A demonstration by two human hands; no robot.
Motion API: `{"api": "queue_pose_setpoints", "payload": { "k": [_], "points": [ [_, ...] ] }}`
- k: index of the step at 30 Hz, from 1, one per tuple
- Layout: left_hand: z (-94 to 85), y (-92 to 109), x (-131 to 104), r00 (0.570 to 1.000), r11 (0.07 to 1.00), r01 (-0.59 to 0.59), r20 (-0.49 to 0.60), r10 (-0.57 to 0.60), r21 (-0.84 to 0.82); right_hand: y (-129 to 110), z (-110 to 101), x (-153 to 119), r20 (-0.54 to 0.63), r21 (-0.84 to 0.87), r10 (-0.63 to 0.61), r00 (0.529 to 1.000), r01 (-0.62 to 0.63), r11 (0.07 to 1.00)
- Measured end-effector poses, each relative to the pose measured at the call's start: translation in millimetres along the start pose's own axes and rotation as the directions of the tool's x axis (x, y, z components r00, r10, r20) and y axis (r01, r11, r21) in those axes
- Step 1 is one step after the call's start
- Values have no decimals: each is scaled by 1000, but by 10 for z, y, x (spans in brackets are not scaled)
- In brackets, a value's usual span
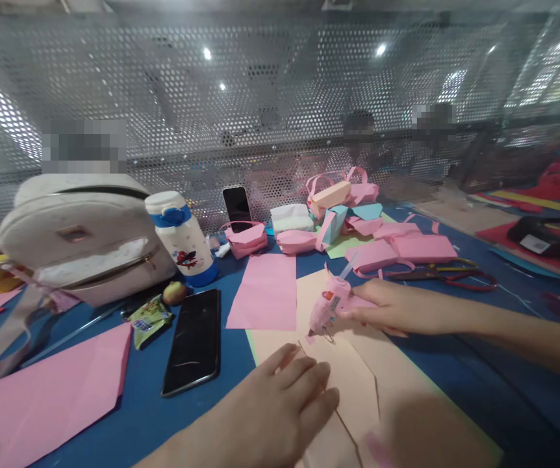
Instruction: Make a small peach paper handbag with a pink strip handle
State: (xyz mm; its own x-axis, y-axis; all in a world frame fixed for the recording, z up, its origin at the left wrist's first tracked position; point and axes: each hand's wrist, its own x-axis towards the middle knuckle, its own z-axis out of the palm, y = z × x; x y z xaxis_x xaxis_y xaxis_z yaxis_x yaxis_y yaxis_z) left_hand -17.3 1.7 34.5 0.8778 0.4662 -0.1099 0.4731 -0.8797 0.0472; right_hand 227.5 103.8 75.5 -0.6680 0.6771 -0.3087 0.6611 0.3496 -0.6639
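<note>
My right hand (375, 305) grips a pink hot glue gun (329, 305), with a clear glue stick (351, 263) poking out of its back. The gun's nozzle points down and toward me, close over a peach paper sheet (436, 390); whether it touches cannot be told. On that sheet lies a folded peach paper piece (353, 374). My left hand (280, 403) rests on the folded piece, fingers slightly bent and holding nothing. Beyond the gun's left side is a flat pink paper rectangle (266, 292).
Left of my hands lie a black phone (193, 344), a snack packet (151, 320) and pink paper (65, 396). Behind them stand a bottle (182, 240) and a white backpack (89, 234). Small folded paper bags (299, 242) and red-handled scissors (455, 276) lie farther back, before a perforated metal panel (280, 97).
</note>
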Motion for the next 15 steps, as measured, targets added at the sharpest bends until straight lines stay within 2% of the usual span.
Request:
{"api": "queue_pose_setpoints", "payload": {
  "k": [8, 15],
  "points": [
    [-44, 9, -6, 1000, 1000, -1, 23, 1, -9, 21, -11, -45, 10, -33, 70, 997, -70, 997],
    [-21, 8, -8, 1000, 999, 12, -14, -13, -50, 59, -21, -103, 39, -9, 58, 998, -57, 998]
  ]
}}
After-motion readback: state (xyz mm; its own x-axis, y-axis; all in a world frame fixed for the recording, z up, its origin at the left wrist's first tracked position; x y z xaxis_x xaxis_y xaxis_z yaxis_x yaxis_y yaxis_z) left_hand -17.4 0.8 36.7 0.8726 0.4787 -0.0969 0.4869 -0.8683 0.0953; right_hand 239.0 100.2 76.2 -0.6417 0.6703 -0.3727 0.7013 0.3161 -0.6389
